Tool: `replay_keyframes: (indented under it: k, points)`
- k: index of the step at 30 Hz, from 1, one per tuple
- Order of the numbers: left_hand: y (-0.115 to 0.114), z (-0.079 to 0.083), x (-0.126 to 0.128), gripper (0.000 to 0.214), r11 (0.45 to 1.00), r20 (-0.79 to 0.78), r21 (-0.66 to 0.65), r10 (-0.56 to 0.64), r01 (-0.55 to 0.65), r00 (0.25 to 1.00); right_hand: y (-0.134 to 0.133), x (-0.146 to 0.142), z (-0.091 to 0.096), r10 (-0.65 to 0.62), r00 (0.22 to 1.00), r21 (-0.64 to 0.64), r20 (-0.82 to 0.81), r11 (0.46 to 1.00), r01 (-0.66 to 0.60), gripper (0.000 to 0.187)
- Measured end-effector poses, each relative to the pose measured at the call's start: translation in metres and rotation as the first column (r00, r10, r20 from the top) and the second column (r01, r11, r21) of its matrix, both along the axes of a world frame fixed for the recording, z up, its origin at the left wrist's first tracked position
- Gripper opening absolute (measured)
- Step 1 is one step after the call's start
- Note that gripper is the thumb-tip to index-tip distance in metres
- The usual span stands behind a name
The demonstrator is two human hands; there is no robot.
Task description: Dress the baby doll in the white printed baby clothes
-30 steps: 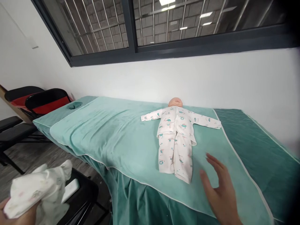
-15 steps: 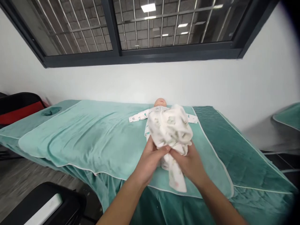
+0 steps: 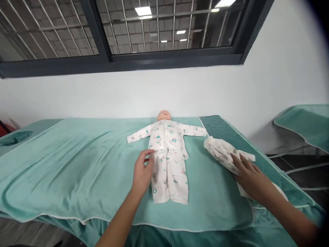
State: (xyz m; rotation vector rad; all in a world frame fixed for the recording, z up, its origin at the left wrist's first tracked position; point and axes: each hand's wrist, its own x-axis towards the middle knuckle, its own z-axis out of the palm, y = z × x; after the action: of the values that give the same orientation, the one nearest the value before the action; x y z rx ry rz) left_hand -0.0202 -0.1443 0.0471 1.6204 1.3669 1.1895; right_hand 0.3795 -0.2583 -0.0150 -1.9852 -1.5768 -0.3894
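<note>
The right hand (image 3: 252, 180) hides part of the cloth (image 3: 221, 151) under it; I cannot tell whether it grips. The left hand (image 3: 142, 170) curls by the shirt (image 3: 164, 137) hem and trousers (image 3: 178, 178), its hold unclear. Beyond lies the doll's head (image 3: 163, 115), partly visible. A towel (image 3: 89, 164) spreads beneath; right of both hands, another bed (image 3: 305, 123) is cut off.

L hand (image 3: 143, 173) near mid-view, L fingers (image 3: 146, 152) half bent, tips pointing R, slight gap to thumb. Bare L forearm (image 3: 120, 218) slants up from btm edge. R hand (image 3: 250, 180) well apart, palm down, R fingers (image 3: 238, 164) a bit spread, pointing up-L; thumb hidden. Bare R forearm (image 3: 288, 214) from btm R.
</note>
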Motion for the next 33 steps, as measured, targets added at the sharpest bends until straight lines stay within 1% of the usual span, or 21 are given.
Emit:
replay_keyframes:
  k: [1, 2, 3, 4, 5, 7, 9, 11, 12, 13, 14, 16, 17, 19, 21, 23, 25, 30, 33]
  points:
    - [0.010, 0.000, 0.002, 0.023, 0.999, -0.011, 0.032, -0.003, 0.003, 1.000, -0.005, -0.007, -0.005, -0.029, 0.999, -0.015, 0.031, 0.999, 0.030, 0.062]
    - [0.021, 0.000, 0.004, 0.023, 0.998, -0.018, 0.068, -0.008, 0.009, 1.000, -0.009, -0.019, -0.005, -0.066, 0.997, -0.014, 0.042, 0.998, 0.067, 0.068]
    - [0.033, 0.001, 0.008, 0.022, 0.994, -0.024, 0.107, -0.016, 0.019, 1.000, -0.012, -0.034, -0.001, -0.087, 0.996, 0.029, 0.028, 0.996, 0.087, 0.070]
    - [0.048, 0.002, 0.012, 0.022, 0.988, -0.032, 0.150, -0.031, 0.035, 0.999, -0.011, -0.052, 0.006, -0.054, 0.999, 0.047, -0.001, 0.997, 0.054, 0.070]
    - [0.064, 0.004, 0.017, 0.022, 0.979, -0.044, 0.197, -0.045, 0.053, 0.998, -0.007, -0.071, 0.015, 0.017, 0.999, 0.046, -0.028, 0.999, -0.016, 0.066]
    - [0.101, 0.009, 0.029, 0.022, 0.954, -0.095, 0.282, -0.077, 0.101, 0.993, 0.015, -0.111, 0.031, 0.164, 0.980, 0.042, -0.110, 0.986, -0.160, 0.058]
    - [0.140, 0.016, 0.041, 0.025, 0.936, -0.150, 0.319, -0.102, 0.146, 0.983, 0.055, -0.144, 0.043, 0.282, 0.922, 0.037, -0.265, 0.958, -0.283, 0.050]
    - [0.175, 0.021, 0.054, 0.027, 0.935, -0.179, 0.307, -0.125, 0.176, 0.976, 0.109, -0.165, 0.050, 0.339, 0.821, 0.066, -0.460, 0.935, -0.349, 0.042]
    - [0.190, 0.023, 0.060, 0.028, 0.935, -0.204, 0.294, -0.142, 0.199, 0.969, 0.139, -0.172, 0.054, 0.361, 0.754, 0.118, -0.548, 0.926, -0.358, 0.040]
    - [0.202, 0.023, 0.065, 0.028, 0.931, -0.241, 0.286, -0.158, 0.225, 0.958, 0.168, -0.177, 0.057, 0.374, 0.702, 0.190, -0.606, 0.925, -0.328, 0.036]
    - [0.211, 0.022, 0.070, 0.027, 0.925, -0.285, 0.282, -0.172, 0.254, 0.943, 0.196, -0.180, 0.061, 0.377, 0.666, 0.243, -0.644, 0.926, -0.289, 0.033]
    - [0.220, 0.018, 0.076, 0.025, 0.911, -0.357, 0.289, -0.182, 0.294, 0.916, 0.242, -0.185, 0.066, 0.356, 0.592, 0.267, -0.723, 0.935, -0.235, 0.028]
    - [0.221, 0.015, 0.077, 0.025, 0.910, -0.365, 0.296, -0.174, 0.291, 0.914, 0.259, -0.186, 0.067, 0.356, 0.573, 0.254, -0.738, 0.933, -0.253, 0.026]
    - [0.219, 0.010, 0.078, 0.025, 0.922, -0.331, 0.289, -0.157, 0.259, 0.930, 0.278, -0.186, 0.066, 0.370, 0.565, 0.229, -0.737, 0.924, -0.307, 0.021]
    - [0.216, 0.006, 0.077, 0.026, 0.944, -0.267, 0.240, -0.160, 0.227, 0.950, 0.283, -0.185, 0.061, 0.384, 0.573, 0.228, -0.724, 0.917, -0.326, 0.018]
    - [0.214, 0.005, 0.077, 0.026, 0.958, -0.217, 0.185, -0.178, 0.220, 0.960, 0.279, -0.182, 0.055, 0.375, 0.565, 0.237, -0.735, 0.923, -0.304, 0.019]
    - [0.215, 0.006, 0.077, 0.026, 0.964, -0.199, 0.153, -0.187, 0.219, 0.962, 0.276, -0.180, 0.052, 0.369, 0.555, 0.227, -0.745, 0.924, -0.308, 0.022]
    - [0.217, 0.006, 0.076, 0.026, 0.967, -0.180, 0.151, -0.178, 0.206, 0.967, 0.282, -0.179, 0.055, 0.393, 0.604, 0.171, -0.693, 0.904, -0.392, 0.026]
    - [0.216, 0.004, 0.075, 0.028, 0.968, -0.159, 0.156, -0.173, 0.198, 0.972, 0.290, -0.177, 0.059, 0.403, 0.593, 0.138, -0.697, 0.887, -0.441, 0.023]
